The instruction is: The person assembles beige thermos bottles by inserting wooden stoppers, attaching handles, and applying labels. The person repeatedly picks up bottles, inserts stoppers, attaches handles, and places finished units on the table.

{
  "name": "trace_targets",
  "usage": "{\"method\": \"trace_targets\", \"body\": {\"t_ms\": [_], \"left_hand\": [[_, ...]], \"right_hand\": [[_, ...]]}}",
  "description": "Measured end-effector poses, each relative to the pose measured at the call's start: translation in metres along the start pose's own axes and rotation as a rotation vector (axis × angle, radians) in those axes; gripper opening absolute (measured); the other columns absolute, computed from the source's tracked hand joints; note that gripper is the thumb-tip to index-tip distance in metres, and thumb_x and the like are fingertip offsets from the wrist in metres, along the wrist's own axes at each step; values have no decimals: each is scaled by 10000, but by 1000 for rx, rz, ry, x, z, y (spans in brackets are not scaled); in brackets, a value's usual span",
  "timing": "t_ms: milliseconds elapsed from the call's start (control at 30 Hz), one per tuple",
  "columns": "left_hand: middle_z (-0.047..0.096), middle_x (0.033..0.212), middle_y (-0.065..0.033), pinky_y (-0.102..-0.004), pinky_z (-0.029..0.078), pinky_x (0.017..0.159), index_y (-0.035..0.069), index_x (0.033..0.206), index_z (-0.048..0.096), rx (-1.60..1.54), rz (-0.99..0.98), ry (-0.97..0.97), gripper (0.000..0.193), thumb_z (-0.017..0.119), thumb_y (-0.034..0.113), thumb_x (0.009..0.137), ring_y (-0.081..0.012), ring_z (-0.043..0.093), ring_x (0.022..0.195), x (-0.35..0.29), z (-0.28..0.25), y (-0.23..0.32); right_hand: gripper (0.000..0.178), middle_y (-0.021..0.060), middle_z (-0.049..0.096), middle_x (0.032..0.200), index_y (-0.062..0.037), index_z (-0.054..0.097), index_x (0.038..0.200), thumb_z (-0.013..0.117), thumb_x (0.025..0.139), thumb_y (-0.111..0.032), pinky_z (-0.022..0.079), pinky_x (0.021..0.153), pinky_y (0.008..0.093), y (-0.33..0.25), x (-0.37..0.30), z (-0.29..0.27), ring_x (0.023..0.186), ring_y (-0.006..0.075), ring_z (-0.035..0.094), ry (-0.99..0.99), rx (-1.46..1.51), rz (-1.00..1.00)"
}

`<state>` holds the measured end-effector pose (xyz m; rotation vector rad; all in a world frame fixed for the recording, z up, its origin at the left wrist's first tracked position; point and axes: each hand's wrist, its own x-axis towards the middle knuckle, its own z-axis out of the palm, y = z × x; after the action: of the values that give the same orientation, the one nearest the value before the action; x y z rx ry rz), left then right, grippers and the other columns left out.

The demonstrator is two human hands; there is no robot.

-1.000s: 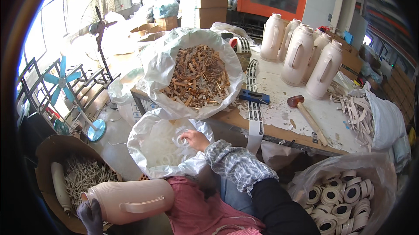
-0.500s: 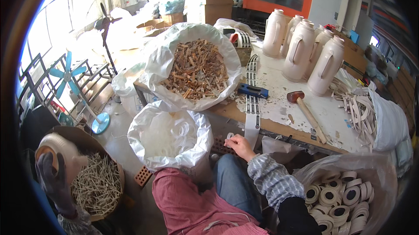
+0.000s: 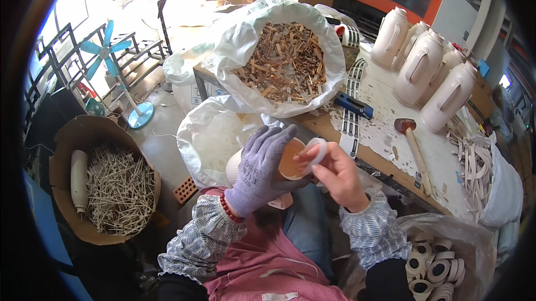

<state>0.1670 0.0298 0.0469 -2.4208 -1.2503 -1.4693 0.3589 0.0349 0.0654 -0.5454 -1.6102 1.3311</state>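
White plastic: pinching ring [image 3: 323, 150] between fingers of bare right hand [image 3: 341, 178], beside open end of pinkish flask body [image 3: 290, 160]; gripping that with left hand [image 3: 259, 168], gloved fingers wrapped around. Could drop ring through too light a pinch.

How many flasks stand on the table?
5 visible, left to right on the table: leftmost flask, half-covered second flask, middle flask, half-covered fourth flask, rightmost flask. More may be hidden behind.

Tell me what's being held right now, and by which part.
The left grip holds a pale pink flask near its open end; the right grip pinches a translucent ring by its rim.
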Motion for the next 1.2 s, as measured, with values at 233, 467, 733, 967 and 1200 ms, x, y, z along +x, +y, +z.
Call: {"method": "trace_targets", "body": {"t_ms": [233, 467, 733, 967, 1200], "left_hand": [[552, 1297, -168, -480, 390, 1044, 37, 1366, 464, -196, 14, -159, 949, 885, 287, 553, -395, 494, 1230, 0, 7, -9], [591, 1231, -139, -470, 405, 1028, 66, 1309, 519, -196, 98, -198, 825, 828, 286, 576, -352, 538, 1188, -6, 10, -10], [601, 1214, -119, -459, 420, 1011, 85, 1254, 545, -142, 139, -310, 746, 812, 325, 600, -333, 558, 1156, -9, 5, -6], [592, 1231, -118, -485, 394, 1027, 99, 1216, 541, -218, 193, -267, 717, 835, 308, 597, -333, 550, 1171, -11, 9, -1], [556, 1206, -147, -504, 412, 1013, 99, 1137, 489, -468, 20, 33, 660, 869, 200, 607, -330, 566, 1104, -17, -58, -11]], "right_hand": [[123, 158, 599, 864, -30, 566, 894, 560, 774, -1, 520, 662, 401, 16, 15, -1, 776, 354, 610, -214, -989, -306], [93, 122, 615, 870, -58, 595, 890, 577, 814, -107, 528, 647, 391, 12, 0, 6, 810, 309, 639, -195, -1172, -233], [35, 104, 637, 735, -84, 647, 757, 631, 746, -114, 544, 612, 380, 22, -8, 9, 691, 283, 663, -202, -1394, -188], [82, 133, 654, 747, -125, 684, 831, 653, 777, -179, 524, 623, 404, 3, 1, -11, 694, 307, 658, -471, -1066, -76], [152, 90, 684, 848, -68, 699, 963, 661, 817, -45, 532, 740, 363, -14, 63, -22, 775, 292, 667, -415, -349, -123]]}}
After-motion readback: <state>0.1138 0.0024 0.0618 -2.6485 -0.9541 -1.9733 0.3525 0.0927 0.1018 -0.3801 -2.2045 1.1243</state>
